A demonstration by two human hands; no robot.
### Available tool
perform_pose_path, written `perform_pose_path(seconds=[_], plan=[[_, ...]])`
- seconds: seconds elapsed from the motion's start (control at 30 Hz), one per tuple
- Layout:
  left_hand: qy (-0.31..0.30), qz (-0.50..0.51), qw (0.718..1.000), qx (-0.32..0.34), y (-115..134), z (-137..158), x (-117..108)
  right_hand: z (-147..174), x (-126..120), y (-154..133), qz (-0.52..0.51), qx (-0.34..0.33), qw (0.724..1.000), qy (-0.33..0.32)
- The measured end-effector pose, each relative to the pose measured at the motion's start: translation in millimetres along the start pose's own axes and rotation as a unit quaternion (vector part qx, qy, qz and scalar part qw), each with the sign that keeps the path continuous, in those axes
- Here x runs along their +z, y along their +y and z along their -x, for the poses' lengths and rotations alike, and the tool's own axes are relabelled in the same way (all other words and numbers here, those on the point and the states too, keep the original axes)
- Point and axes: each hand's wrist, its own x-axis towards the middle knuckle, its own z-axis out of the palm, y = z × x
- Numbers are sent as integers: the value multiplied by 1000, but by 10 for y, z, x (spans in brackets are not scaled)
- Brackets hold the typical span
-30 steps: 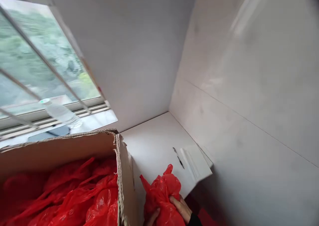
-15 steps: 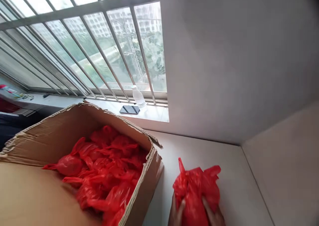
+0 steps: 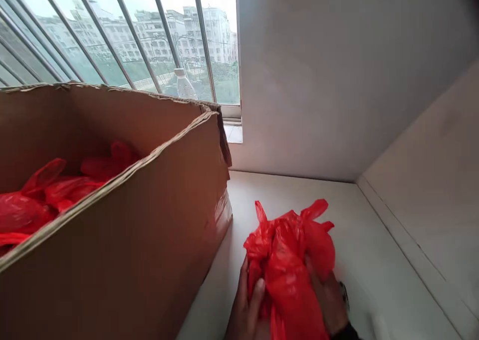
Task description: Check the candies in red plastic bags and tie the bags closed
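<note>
Several red plastic bags are bunched together low in the view, their knotted ends sticking up. My left hand grips the bunch from the left, thumb across the near side. From the right, my right hand presses against the same bags, its fingers partly hidden behind the plastic. What the bags contain cannot be made out. To the left stands a large open cardboard box with a ragged rim, and more red bags lie inside it.
Beneath the hands is a white surface that meets the grey wall at the back. A clear bottle stands by the barred window, partly behind the box. At the right rises another pale wall.
The view has tilted up and come lower beside the box, hiding the phone on the sill. The bags stay between both hands and show higher in the picture.
</note>
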Motion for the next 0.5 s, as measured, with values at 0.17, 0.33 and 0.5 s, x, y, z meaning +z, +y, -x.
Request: perform_pose_path(seconds=[0.17, 0.33, 0.5], plan=[[4, -12, 995, 99, -3, 911, -50, 134, -224, -283, 4, -74, 997, 34], [159, 2, 983, 94, -977, 2170, -819, 780, -666, -299, 51, -104, 989, 97], [300, 73, 949, -63, -1894, 2562, -1790, 1551, -649, -6, 80, -179, 978, 73]])
